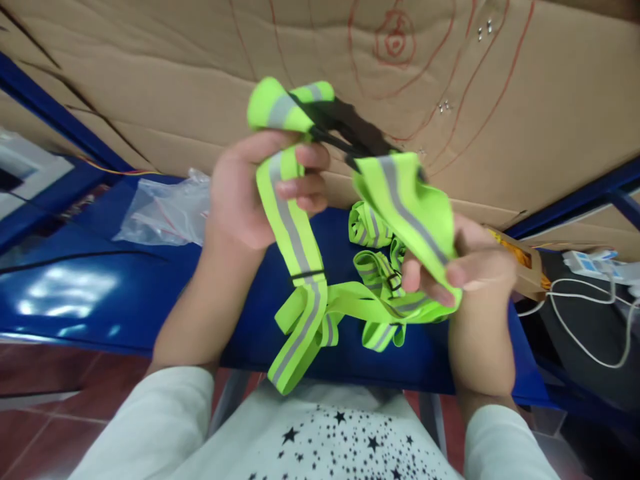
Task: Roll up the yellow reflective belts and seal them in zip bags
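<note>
My left hand (273, 183) is closed around a neon-yellow reflective strap (293, 223) with a grey stripe down its middle. Loops of the same webbing stick up above that hand and hang below it, with a black slider across one length. My right hand (467, 263) pinches another wide fold of the webbing between thumb and fingers. Between the hands, at the top, runs a black part (350, 127), blurred, joined to the yellow bands. Rolled reflective straps (370, 225) lie on the blue table (200, 300) behind and under the held one.
A clear plastic bag (163, 212) lies on the table at left. Upright cardboard (175, 80) with red drawn lines backs the table. On the right are a small cardboard box (523, 267) and a white cable (590, 293) on a dark surface.
</note>
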{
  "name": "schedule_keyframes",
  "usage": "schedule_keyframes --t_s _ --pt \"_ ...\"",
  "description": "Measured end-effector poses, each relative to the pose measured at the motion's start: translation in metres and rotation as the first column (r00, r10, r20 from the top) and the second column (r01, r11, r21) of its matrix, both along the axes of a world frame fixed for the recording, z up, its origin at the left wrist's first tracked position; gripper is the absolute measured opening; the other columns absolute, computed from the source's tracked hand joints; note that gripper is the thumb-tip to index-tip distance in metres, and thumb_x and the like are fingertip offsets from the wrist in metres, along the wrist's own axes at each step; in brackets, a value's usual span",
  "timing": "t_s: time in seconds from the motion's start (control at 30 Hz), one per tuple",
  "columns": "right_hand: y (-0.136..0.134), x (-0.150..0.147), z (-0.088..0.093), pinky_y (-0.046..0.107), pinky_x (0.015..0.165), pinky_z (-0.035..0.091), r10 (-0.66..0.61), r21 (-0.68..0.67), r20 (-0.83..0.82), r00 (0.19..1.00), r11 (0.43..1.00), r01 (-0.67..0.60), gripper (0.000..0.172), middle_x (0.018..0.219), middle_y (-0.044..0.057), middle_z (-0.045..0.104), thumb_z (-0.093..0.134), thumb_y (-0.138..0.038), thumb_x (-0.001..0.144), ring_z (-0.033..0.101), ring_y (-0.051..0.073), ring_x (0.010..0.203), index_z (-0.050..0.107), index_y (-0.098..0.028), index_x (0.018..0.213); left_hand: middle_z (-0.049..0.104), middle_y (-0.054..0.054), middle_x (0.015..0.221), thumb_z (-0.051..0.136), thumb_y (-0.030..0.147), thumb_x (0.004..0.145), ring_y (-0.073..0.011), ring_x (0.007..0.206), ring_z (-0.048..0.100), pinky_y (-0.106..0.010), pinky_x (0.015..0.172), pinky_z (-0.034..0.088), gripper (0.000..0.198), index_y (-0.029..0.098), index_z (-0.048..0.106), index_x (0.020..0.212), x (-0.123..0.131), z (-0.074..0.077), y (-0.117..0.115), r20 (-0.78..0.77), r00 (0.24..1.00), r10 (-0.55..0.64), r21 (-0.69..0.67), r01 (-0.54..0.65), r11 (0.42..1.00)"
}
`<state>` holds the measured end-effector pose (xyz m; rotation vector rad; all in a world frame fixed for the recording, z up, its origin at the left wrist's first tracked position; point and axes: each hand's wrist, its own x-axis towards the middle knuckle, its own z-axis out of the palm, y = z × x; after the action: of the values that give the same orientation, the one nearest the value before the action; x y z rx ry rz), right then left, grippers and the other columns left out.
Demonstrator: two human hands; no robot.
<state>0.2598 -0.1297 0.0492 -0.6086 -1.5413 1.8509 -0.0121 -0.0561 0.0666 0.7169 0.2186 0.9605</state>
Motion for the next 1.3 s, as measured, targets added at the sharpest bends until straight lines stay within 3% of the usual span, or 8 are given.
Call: schedule_keyframes --t_s 0.2,0.37,0.57,0.67,0.77,0.9,1.1,1.3 --pt "0.012 -0.002 -0.005 0.025 0.051 0.061 0.134 -0.243 0.034 0.990 0.962 -0.122 0.052 0.082 0.002 0.080 0.070 -0.044 0.098 0.072 0.016 0.053 0.058 -0.020 0.142 0.070 0.002 0.073 0.046 0.018 0.096 -0.0082 0.056 0.057 -0.019 0.044 0.041 0.021 0.021 0.063 0.084 -0.020 0.003 0.022 -0.053 0.965 0.257 -0.040 -0.259 0.965" --pt "0.013 0.007 -0.002 0.039 0.087 0.067 -0.045 0.077 0.274 0.961 0.997 0.025 0.042 0.115 0.007 0.080 0.083 -0.046 0.086 0.079 0.026 0.100 0.075 -0.023 0.119 0.075 -0.004 0.077 0.058 0.029 0.087 -0.0124 0.044 0.058 -0.022 0.037 0.035 0.020 0.016 0.072 0.084 -0.003 -0.014 0.022 -0.289 0.932 0.219 0.263 -0.142 0.954" --pt "0.020 0.006 -0.015 0.053 0.101 0.062 -0.429 0.492 0.535 0.728 0.859 0.145 0.051 0.121 0.006 0.079 0.077 -0.064 0.085 0.074 0.033 0.112 0.077 -0.027 0.121 0.074 -0.009 0.075 0.048 0.036 0.089 -0.0203 0.064 0.072 -0.029 0.061 0.059 0.034 0.012 0.071 0.086 0.022 -0.027 0.014 -0.328 0.925 0.191 0.208 -0.126 0.970" --pt "0.019 0.024 -0.013 0.063 0.118 0.047 -0.602 0.631 0.613 0.512 0.763 0.140 0.077 0.146 0.009 0.067 0.082 -0.061 0.081 0.063 0.040 0.135 0.063 -0.028 0.147 0.074 -0.007 0.076 0.036 0.033 0.092 -0.0225 0.073 0.076 -0.033 0.070 0.061 0.040 0.012 0.070 0.090 0.022 -0.024 0.011 -0.284 0.945 0.161 0.095 -0.140 0.986" --pt "0.012 0.032 -0.005 0.063 0.130 0.030 -0.635 0.666 0.501 0.588 0.717 0.205 0.107 0.170 0.006 0.038 0.087 -0.061 0.076 0.041 0.038 0.156 0.036 -0.034 0.166 0.074 -0.007 0.081 0.042 0.034 0.091 -0.0278 0.091 0.078 -0.040 0.084 0.061 0.034 0.013 0.068 0.096 0.022 -0.022 0.004 -0.261 0.960 0.101 0.065 -0.086 0.994" --pt "0.004 0.002 0.001 0.052 0.127 0.041 -0.520 0.641 0.292 0.803 0.729 0.239 0.071 0.155 0.002 0.060 0.086 -0.055 0.081 0.055 0.032 0.146 0.064 -0.033 0.144 0.077 -0.010 0.091 0.052 0.031 0.089 -0.0336 0.108 0.076 -0.049 0.097 0.060 0.026 0.013 0.069 0.098 0.029 -0.021 -0.008 -0.191 0.981 0.034 0.107 -0.014 0.994" --pt "0.015 -0.039 -0.017 0.044 0.105 0.061 -0.667 0.319 -0.082 0.741 0.687 0.653 0.039 0.123 0.001 0.078 0.084 -0.050 0.086 0.074 0.025 0.117 0.074 -0.029 0.117 0.079 -0.011 0.104 0.069 0.035 0.088 -0.0292 0.095 0.078 -0.037 0.079 0.064 0.027 0.013 0.074 0.104 0.033 -0.023 -0.013 -0.283 0.955 0.090 0.260 -0.014 0.965" --pt "0.022 -0.035 -0.017 0.037 0.084 0.066 -0.714 0.028 -0.062 0.697 0.697 0.717 0.041 0.097 0.003 0.079 0.084 -0.059 0.082 0.077 0.025 0.099 0.074 -0.025 0.101 0.080 -0.010 0.109 0.077 0.046 0.092 -0.0228 0.088 0.078 -0.034 0.081 0.065 0.039 0.014 0.076 0.115 0.034 -0.034 -0.007 -0.532 0.824 0.193 0.478 0.105 0.872"
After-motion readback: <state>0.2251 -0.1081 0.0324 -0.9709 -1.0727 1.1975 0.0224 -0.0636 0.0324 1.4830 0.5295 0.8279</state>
